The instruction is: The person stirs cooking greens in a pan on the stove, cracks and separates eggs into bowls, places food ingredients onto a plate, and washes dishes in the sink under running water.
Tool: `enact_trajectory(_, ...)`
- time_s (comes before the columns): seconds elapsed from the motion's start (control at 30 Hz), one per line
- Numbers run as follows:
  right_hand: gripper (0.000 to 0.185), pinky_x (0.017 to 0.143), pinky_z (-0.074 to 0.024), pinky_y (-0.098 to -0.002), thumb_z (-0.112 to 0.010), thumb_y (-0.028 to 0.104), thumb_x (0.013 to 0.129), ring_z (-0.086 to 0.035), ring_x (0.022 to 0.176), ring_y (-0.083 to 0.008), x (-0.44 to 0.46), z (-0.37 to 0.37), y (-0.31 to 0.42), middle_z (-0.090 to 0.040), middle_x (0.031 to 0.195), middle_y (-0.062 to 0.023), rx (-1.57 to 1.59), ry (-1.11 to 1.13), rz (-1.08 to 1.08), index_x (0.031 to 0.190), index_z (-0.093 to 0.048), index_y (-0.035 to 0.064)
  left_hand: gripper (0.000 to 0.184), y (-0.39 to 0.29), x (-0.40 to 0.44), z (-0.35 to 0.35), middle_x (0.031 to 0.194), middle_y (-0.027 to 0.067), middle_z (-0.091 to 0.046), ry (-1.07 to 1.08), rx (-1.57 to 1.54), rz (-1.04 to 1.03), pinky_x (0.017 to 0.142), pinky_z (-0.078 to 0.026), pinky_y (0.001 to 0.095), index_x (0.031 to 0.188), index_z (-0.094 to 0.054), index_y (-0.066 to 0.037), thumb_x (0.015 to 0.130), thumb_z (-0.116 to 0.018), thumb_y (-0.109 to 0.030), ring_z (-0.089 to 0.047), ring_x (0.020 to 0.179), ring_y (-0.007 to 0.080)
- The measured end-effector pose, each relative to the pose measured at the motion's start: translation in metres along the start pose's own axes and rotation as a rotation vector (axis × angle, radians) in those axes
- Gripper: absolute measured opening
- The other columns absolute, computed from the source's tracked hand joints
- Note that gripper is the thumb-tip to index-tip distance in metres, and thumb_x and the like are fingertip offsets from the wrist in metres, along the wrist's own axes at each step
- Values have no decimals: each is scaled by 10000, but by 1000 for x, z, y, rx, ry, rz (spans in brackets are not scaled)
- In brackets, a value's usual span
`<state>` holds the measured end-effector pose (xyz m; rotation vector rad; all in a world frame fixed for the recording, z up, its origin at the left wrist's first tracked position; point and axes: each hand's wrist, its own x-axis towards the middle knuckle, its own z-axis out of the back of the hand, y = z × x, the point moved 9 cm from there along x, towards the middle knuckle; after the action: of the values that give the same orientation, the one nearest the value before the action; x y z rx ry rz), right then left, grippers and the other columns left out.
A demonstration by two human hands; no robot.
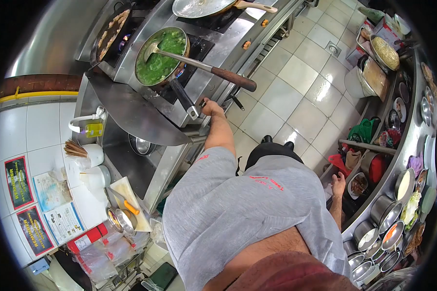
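My left hand [210, 107] is at the stove's front edge, in line with the orange knobs [246, 45]. Its fingers are curled round something small and dark, mostly hidden. Close beside it ends the black handle [178, 92] of a pan [137, 65] holding green, soupy food [166, 56]. A ladle [189, 61] rests in that pan, its bowl in the food and its wooden grip reaching past the stove edge. Flame shows under the pan. Out by the right-hand shelves hangs my right hand [338, 184], fingers apart, holding nothing.
A second pan with browned food [112, 35] sits over flame at the back; a lidded pan [199, 7] stands farther along. On the left are a cutting board with an orange-handled knife [131, 207] and a metal guard [131, 111]. Metal bowls [386, 213] crowd the right counter.
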<state>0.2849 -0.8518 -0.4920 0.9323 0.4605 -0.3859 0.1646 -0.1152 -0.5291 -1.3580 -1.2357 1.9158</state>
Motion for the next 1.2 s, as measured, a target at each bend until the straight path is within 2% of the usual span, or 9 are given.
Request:
enact_trajectory(0.33, 455, 537, -438, -255, -623, 180, 814, -516, 588, -117, 1, 3, -19, -517, 721, -35, -49, -28, -26, 1208, -473, 8, 407, -3, -2, 1, 1065, 259, -566, -26, 84, -58, 834, -464, 434, 1105, -439, 84, 818, -621, -139, -570, 989, 353)
enact_trajectory(0.4, 473, 427, -383, -243, -617, 219, 814, -501, 541, -105, 6, 1, -26, -517, 752, -38, -53, -15, 27, 1226, -456, 52, 439, 2, 2, 0, 1047, 270, -565, -6, 129, -1, 830, -466, 439, 1114, -413, 90, 807, -633, -134, -570, 983, 361)
enact_trajectory(0.53, 471, 428, -383, -241, -613, 216, 816, -500, 541, -103, 6, 2, -30, -518, 755, -40, -61, -25, 13, 1226, -455, 47, 431, 1, 3, 3, 1036, 270, -568, -73, 164, -16, 827, -468, 437, 1089, -417, 93, 800, -641, -135, -573, 977, 362)
enact_trajectory(0.63, 470, 438, -388, -244, -610, 216, 817, -504, 551, -106, 1, 1, -20, -520, 756, -39, -72, -27, 12, 1229, -454, 51, 412, -15, -14, 5, 1026, 260, -574, -61, 193, -76, 816, -472, 443, 1062, -426, 92, 801, -641, -144, -578, 962, 365)
enact_trajectory(0.7, 443, 555, -440, -260, -619, 170, 811, -512, 599, -122, -8, 1, -11, -518, 736, -42, -30, -22, -53, 1200, -479, 10, 414, -29, -33, 7, 1007, 263, -577, -51, 204, -83, 803, -476, 453, 1045, -427, 98, 797, -647, -150, -582, 943, 376)
enact_trajectory(0.83, 476, 462, -401, -254, -605, 211, 817, -517, 580, -113, -2, -1, -17, -528, 764, -39, -56, -14, 3, 1239, -450, 53, 420, -37, -44, 10, 984, 271, -579, -85, 248, -100, 794, -479, 459, 1040, -424, 102, 792, -651, -151, -585, 929, 386)
enact_trajectory(0.93, 453, 563, -443, -263, -622, 174, 806, -506, 614, -119, -1, 2, -23, -508, 744, -40, -19, -24, -35, 1202, -475, 9, 420, -27, -27, 7, 970, 284, -576, -114, 279, -132, 791, -479, 466, 1037, -419, 104, 792, -649, -148, -586, 922, 394)
enact_trajectory(1.13, 494, 451, -389, -240, -614, 222, 806, -513, 571, -107, 2, 2, -23, -525, 760, -43, -44, -24, -5, 1239, -448, 50, 419, -15, -12, 7, 962, 280, -581, -154, 213, -130, 773, -478, 479, 1025, -421, 100, 776, -660, -139, -591, 904, 396)
enact_trajectory(1.2, 462, 557, -442, -261, -624, 187, 805, -503, 606, -116, -4, 2, -14, -511, 734, -34, -21, -20, -42, 1203, -472, 9, 423, -23, -25, 9, 955, 276, -585, -149, 117, -111, 766, -480, 475, 1022, -424, 96, 768, -669, -137, -595, 893, 394)
